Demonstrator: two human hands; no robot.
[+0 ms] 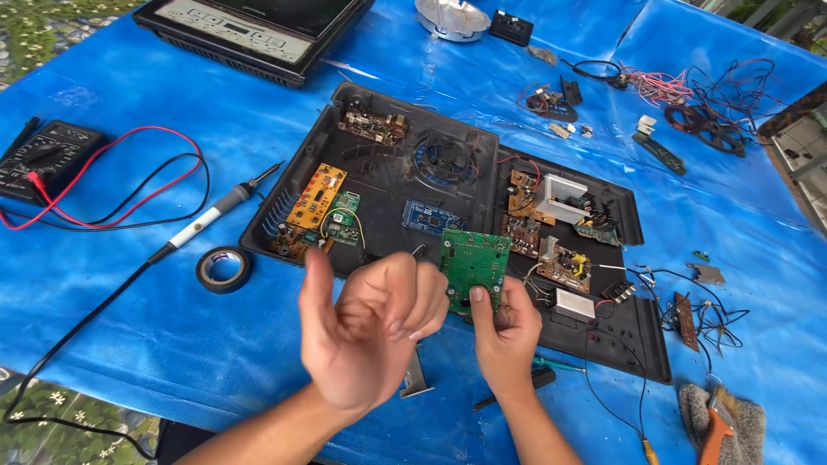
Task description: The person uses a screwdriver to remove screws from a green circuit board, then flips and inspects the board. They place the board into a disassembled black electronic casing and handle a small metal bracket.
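My right hand (506,331) pinches the lower edge of a small green circuit board (473,261) and holds it upright above a black plastic housing (379,185). My left hand (366,331) hovers just left of the board, palm toward me, thumb up and fingers curled, holding nothing. In the housing lie an orange board (315,196), a small green board (345,219), a blue board (427,216), a round fan (444,158) and several brown boards around a white block (560,198).
On the blue tarp (129,327) lie a soldering iron (211,215), a roll of black tape (223,269), a multimeter (43,159) with red and black leads, a black appliance (250,30), loose wires (715,112), a wire brush (719,422) and a metal bracket (415,379).
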